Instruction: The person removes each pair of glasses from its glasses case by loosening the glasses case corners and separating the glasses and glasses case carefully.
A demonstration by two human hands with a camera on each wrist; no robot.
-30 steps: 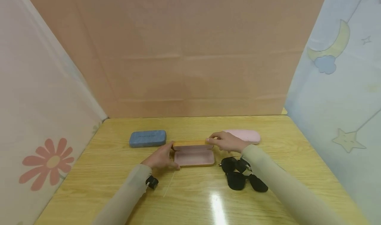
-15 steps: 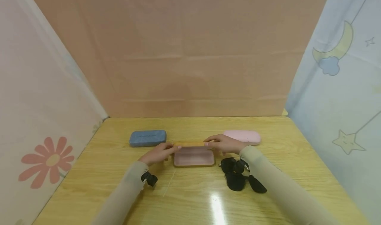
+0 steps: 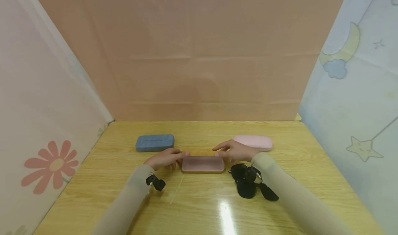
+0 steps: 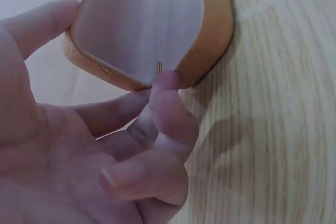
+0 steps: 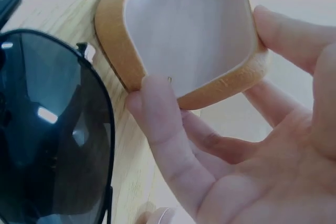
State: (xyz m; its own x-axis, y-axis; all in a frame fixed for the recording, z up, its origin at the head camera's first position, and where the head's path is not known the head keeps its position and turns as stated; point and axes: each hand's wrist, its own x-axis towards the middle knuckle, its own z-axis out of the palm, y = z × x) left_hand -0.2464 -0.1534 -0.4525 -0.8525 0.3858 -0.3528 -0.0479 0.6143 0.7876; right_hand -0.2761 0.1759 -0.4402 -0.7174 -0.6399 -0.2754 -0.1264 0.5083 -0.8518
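Head view: left grip (image 3: 164,158) and right grip (image 3: 237,151), fingers curled, pinched the ends of the orange case (image 3: 203,165), and uneven thumb pressure risked skewing the lid (image 3: 200,153)

A peach backdrop (image 3: 192,55) backs the wood-grained table (image 3: 93,179) — printed hangings (image 3: 370,100) flank it.
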